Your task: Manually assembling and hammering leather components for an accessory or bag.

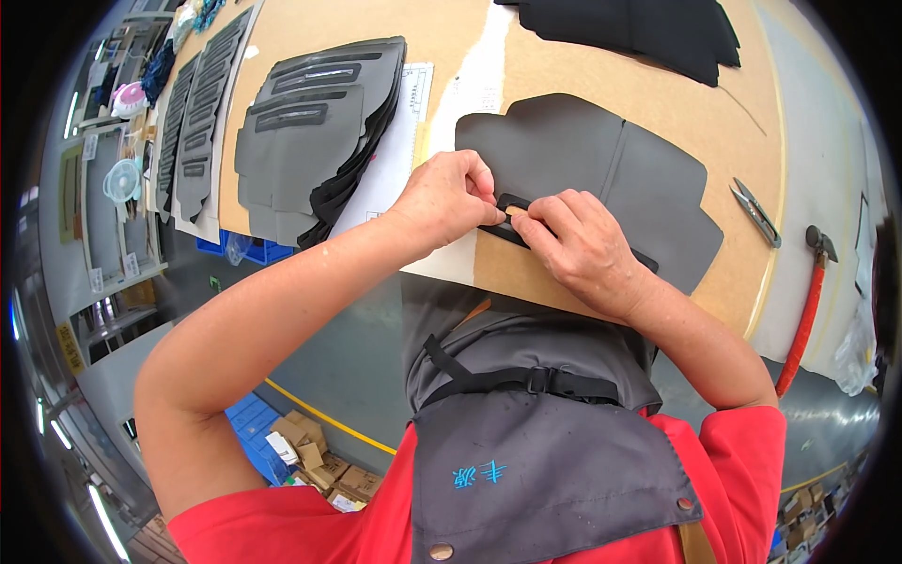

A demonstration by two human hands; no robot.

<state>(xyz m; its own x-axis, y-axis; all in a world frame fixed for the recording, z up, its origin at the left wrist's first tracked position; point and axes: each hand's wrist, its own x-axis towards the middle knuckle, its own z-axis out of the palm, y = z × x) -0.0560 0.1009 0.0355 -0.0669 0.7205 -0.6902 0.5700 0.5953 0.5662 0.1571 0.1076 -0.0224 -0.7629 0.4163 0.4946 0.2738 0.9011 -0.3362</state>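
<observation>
A dark grey, leather-like panel (573, 141) with stepped edges and a seam lies flat on the table in front of me. Near its close edge runs a black-bordered slot (643, 258), mostly covered by my hands. My left hand (443, 199) is closed in a pinch at the slot's left end, gripping the black edging. Just beside it, my right hand (587, 246) pinches the same edging with thumb and fingertips. Between the fingertips a small tan patch shows through the opening. Exactly how much material each pinch takes in is hidden.
To the left stands a stack of similar grey panels (305, 160) on paper sheets; slotted strips (202, 117) lie farther left. Black panels (629, 33) rest at the far side. Thread snips (754, 211) and a red-handled hammer (803, 320) lie to the right.
</observation>
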